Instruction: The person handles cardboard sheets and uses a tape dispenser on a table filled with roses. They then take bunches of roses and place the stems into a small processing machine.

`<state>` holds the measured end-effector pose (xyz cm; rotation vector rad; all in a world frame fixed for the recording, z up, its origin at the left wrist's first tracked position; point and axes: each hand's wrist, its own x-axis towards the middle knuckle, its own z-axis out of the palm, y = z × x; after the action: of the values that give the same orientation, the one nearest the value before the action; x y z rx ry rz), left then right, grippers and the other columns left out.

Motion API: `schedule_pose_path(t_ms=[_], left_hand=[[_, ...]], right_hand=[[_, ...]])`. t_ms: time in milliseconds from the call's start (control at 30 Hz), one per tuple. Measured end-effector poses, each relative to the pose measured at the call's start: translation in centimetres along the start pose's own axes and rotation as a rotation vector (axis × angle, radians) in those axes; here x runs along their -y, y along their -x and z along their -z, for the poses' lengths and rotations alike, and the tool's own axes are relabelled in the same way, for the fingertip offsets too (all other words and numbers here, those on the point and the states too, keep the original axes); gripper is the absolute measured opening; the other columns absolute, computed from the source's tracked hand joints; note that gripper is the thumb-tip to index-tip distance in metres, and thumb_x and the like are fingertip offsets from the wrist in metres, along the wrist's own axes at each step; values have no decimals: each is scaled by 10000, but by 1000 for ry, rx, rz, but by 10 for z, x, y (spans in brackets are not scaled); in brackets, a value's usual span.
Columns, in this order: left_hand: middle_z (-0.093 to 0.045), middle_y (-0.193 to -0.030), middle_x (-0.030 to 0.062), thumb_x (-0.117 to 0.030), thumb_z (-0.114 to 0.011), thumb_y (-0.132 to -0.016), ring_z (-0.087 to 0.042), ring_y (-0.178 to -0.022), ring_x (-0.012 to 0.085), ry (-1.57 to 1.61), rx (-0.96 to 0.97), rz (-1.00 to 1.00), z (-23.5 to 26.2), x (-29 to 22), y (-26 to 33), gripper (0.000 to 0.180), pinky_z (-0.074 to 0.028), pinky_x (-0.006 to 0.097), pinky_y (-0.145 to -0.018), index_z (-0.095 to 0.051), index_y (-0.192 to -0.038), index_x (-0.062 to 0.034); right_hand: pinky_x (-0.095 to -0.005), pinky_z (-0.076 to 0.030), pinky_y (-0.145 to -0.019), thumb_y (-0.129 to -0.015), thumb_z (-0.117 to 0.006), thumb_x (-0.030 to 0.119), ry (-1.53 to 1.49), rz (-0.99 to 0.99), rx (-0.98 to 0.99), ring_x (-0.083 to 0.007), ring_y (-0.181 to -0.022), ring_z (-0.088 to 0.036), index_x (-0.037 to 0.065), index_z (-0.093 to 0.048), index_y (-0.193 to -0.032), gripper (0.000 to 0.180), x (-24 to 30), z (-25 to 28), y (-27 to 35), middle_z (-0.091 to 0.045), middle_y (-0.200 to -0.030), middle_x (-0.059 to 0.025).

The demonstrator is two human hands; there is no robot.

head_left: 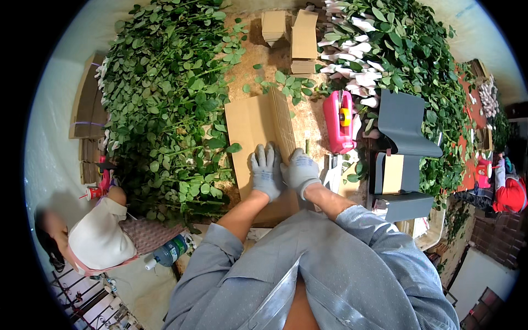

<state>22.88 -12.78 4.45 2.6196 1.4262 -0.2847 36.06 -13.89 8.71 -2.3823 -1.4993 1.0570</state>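
Observation:
Both my hands wear grey work gloves and rest on a brown cardboard sheet [250, 124] in front of me. My left hand [266, 171] lies flat on the sheet, its fingers stretched away from me. At the right side, a raised fold of the cardboard [282, 118] stands up, and my right hand [301, 170] is closed against its edge with the fingers curled; part of its grip is hidden. Just beyond the right hand a short green stem [307, 145] shows. A pink tape dispenser [334, 124] with a yellow core stands to the right.
Leafy rose stems [165, 99] are heaped at left. More stems [418, 47] with white-wrapped heads [355, 60] lie far right. Cardboard stacks [304, 36] stand at the back. A dark grey stand [404, 124] is at right. A person [102, 234] sits at left; another in red [510, 195] is far right.

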Motion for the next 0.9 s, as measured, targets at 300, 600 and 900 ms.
schedule_pose_path(t_ms=[300,600,900], left_hand=[[-293,-1606,185,-282,-565,-854,-204,-1486,435,77,-172,-41,-8,3,-1,666,-119,604,-1184,-475,-1444,14],[-294,-1618,182,-279,-522,-902,-200,-1503,431,99,-183,-31,-17,4,-4,660,-110,615,-1190,-423,-1506,-32],[-486,-1478,100,-512,-565,-1006,-476,-1332,196,1784,-159,29,96,26,10,770,-403,362,-1107,-317,-1553,-30]], right_hand=[[-453,-520,-917,-812,-750,567,-414,267,93,-448,-1072,-661,-92,-544,-1161,774,-73,3,-33,-674,-1102,-326],[-337,-499,-968,-883,-800,351,-998,516,310,-162,-1108,-627,-8,-567,-1354,636,-38,99,-7,-675,-1237,-77],[-303,-516,-910,-922,-762,316,-1167,618,236,-135,-1057,-615,4,-596,-1305,521,1,111,24,-673,-1184,-74]])
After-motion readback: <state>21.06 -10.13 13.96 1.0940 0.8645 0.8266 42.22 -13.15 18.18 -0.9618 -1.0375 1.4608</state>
